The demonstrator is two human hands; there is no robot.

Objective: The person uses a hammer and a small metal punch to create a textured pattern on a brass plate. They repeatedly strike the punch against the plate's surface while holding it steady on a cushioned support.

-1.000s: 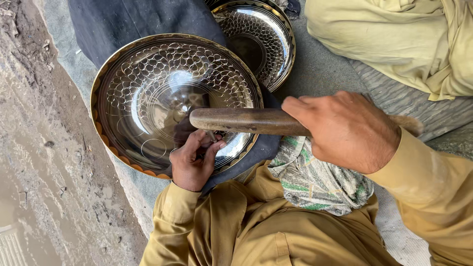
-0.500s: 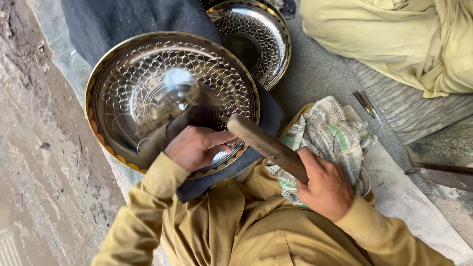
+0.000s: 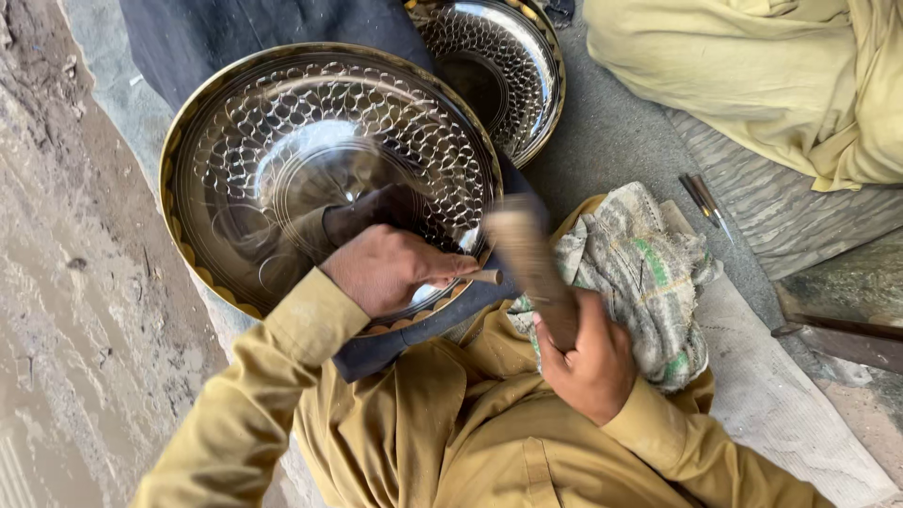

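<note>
Both hands are busy at the near rim of a large round metal tray (image 3: 282,179). Left hand (image 3: 390,268), at the centre of the frame, is clenched around a small punch-like tool (image 3: 482,277) whose pale tip juts out to the right of the fingers; the hand rests on the tray's lower right edge. Right hand (image 3: 588,362), lower right of centre, grips the wooden handle of a hammer (image 3: 531,259), which rises up and to the left from the fist and is blurred, its top end just above the punch.

The tray fills the upper left and centre of the frame. It is shiny, with a smooth middle, a wide band of scale-like dimples around it and a brass-coloured scalloped rim. It lies tilted on a dark blue cloth (image 3: 273,28) that shows above it and under its lower right edge. A second, smaller tray (image 3: 508,66) with the same dimpled pattern lies at the top centre, partly tucked behind the large one.

To the right of the hammer, a crumpled grey, white and green rag (image 3: 649,273) lies on the person's lap. Further right, two thin metal tools (image 3: 704,199) lie on the grey floor (image 3: 611,141). Pale yellow-green fabric (image 3: 752,75) fills the upper right corner, and a muddy wet ground (image 3: 66,282) runs down the left side.
</note>
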